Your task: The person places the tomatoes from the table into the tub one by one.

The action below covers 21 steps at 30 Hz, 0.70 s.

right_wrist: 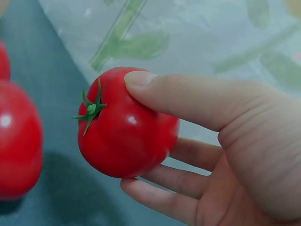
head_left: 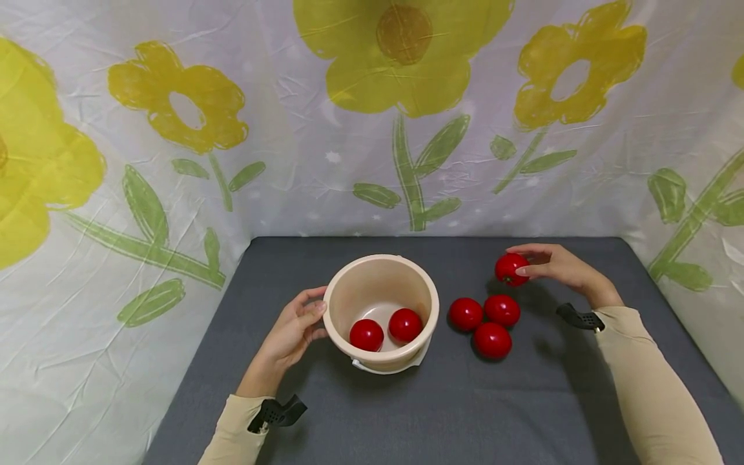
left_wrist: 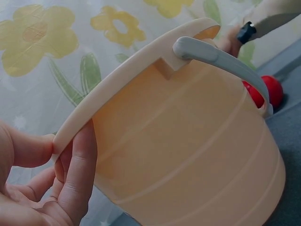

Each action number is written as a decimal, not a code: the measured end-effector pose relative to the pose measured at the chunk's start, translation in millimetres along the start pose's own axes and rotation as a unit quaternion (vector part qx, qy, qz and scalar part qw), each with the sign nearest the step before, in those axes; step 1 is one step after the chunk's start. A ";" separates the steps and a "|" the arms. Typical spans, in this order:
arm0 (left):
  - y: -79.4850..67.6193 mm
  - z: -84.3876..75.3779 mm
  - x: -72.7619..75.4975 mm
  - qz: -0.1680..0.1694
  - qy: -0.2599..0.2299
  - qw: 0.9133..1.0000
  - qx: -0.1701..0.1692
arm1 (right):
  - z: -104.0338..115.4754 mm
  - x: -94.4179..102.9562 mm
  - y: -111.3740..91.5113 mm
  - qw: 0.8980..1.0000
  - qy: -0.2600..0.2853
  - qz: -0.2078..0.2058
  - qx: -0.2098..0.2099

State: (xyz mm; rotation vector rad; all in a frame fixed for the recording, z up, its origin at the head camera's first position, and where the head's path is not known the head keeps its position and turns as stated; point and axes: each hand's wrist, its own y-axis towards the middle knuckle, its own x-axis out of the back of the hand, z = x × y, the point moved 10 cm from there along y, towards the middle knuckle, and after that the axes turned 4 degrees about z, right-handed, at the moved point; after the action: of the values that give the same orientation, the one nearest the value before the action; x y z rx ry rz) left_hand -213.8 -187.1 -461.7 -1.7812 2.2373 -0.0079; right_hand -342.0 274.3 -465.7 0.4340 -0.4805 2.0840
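A cream bucket (head_left: 380,268) with a pale grey handle (left_wrist: 221,59) stands on the table, its mouth tipped toward the head camera. My left hand (head_left: 295,329) pinches its rim at the left, thumb on one side and fingers under the edge. Inside the bucket lie two tomatoes, one on the left (head_left: 366,335) and one on the right (head_left: 405,325). On the right, my right hand (head_left: 560,266) holds a red tomato (right_wrist: 127,127) with a green stem between thumb and fingers. Just below it, three more tomatoes (head_left: 492,340) sit close together on the table.
The dark grey table (head_left: 465,413) ends at a white cloth backdrop (head_left: 290,129) with yellow flowers, which also runs along both sides. Black straps (head_left: 580,318) are worn on both wrists.
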 end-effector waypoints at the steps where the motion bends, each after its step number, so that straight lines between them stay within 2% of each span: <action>1: -0.2 0.1 0.1 -0.001 0.001 1.000 0.001 | 3.5 1.1 0.4 1.000 0.002 0.001 0.003; 7: -0.1 -0.4 -0.5 -0.001 0.001 1.000 0.001 | 26.1 1.0 2.8 1.000 0.008 0.011 0.022; 12: 0.1 -0.6 -0.4 -0.001 0.000 1.000 0.001 | 56.3 6.3 6.3 0.999 -0.014 0.011 0.035; 21: -0.6 -0.7 -0.6 0.000 -0.003 1.000 0.001 | 105.9 6.6 25.3 0.999 -0.035 0.017 0.023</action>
State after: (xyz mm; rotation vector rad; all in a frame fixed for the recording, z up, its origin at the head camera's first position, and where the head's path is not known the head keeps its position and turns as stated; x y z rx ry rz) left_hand -213.3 -186.8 -460.7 -1.7783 2.2315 -0.0045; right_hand -354.3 214.1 -375.6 0.5315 -0.4843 2.1223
